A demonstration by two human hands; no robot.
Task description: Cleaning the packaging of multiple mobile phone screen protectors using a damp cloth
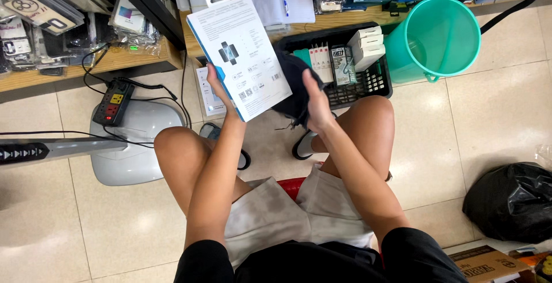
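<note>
floor fan base [129, 145]: big grey thing, well off to the side of the left hand, with a power strip [114, 103] sitting on it
bucket [435, 38]: teal, tipped over, past the right hand
basket [376, 81]: black, just behind the right hand, small boxes stacked inside
white box [240, 56]: flat retail pack with a hang tab, held up tilted, back facing us
dark cloth [293, 84]: bunched up, touching the box's edge
left hand [217, 84]: fingers wrapped round the box's lower edge
right hand [316, 102]: closed on the cloth, pressing it to the box
</note>
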